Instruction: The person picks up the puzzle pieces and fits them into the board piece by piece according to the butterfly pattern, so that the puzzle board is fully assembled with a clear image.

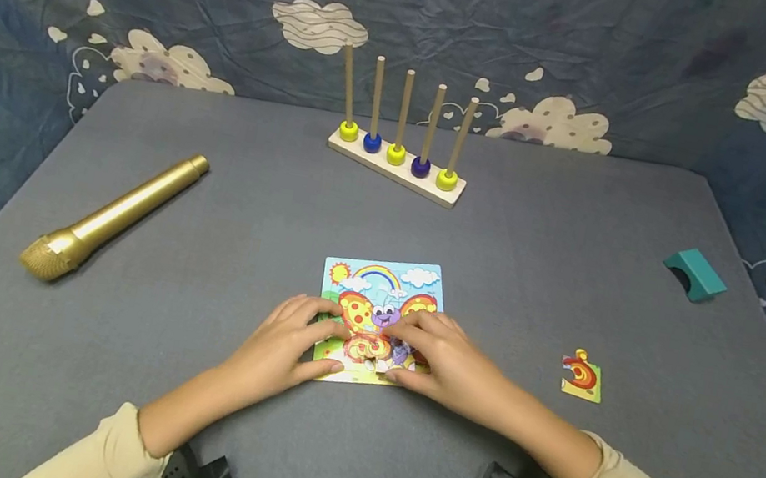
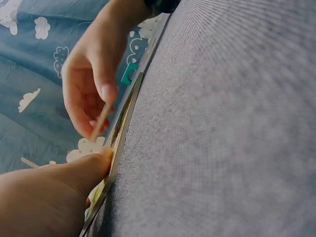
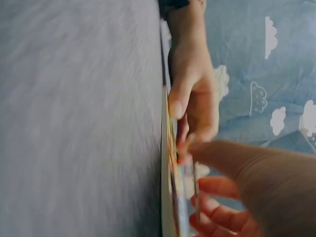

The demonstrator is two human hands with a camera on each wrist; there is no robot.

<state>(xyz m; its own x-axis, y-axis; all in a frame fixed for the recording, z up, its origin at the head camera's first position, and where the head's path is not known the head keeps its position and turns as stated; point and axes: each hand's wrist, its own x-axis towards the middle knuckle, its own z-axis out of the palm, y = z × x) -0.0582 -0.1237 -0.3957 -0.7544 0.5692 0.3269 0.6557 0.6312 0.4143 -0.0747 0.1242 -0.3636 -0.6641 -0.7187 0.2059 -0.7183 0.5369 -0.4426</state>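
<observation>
A butterfly jigsaw puzzle [image 1: 415, 276] in a flat tray lies in the middle of the table, most of its picture filled in. My right hand [image 1: 456, 370] pinches a puzzle piece [image 2: 100, 121] between thumb and fingers, held tilted over the lower right part of the picture. In the right wrist view the held piece [image 3: 196, 192] shows edge-on, close above the board. My left hand [image 1: 285, 341] rests on the puzzle's left side, fingers spread and thumb near the bottom edge. Another loose piece [image 1: 588, 379], with a red and yellow swirl, lies on the table to the right.
A gold toy microphone [image 1: 120, 216] lies at the left. At the back stands a wooden peg stand [image 1: 394, 172] with yellow and blue beads on its rods. A teal arched block [image 1: 700, 275] sits near the right edge. Patterned cloth [image 1: 538, 37] hangs behind the grey table.
</observation>
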